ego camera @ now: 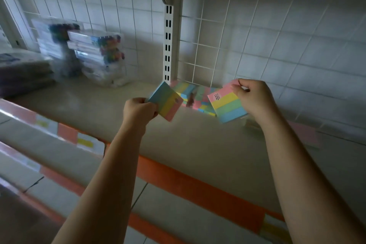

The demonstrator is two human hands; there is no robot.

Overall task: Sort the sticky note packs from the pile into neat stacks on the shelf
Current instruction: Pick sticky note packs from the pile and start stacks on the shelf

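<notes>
A person's left hand point(139, 112) grips one striped sticky note pack point(167, 101) and the right hand point(251, 97) pinches another pack point(227, 105), both held above the shelf point(111, 117). Between and behind the hands, the pile of packs point(195, 95) lies against the wire back. Far left, clear plastic cases point(99, 57) hold coloured markers.

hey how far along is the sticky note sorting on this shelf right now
Done: no neat stack shows yet on the beige shelf. In hand: the left hand grips one striped pastel sticky note pack, and the right hand pinches another pink-topped striped pack. Left: the jumbled pile of pastel packs against the back grid remains unsorted.
</notes>
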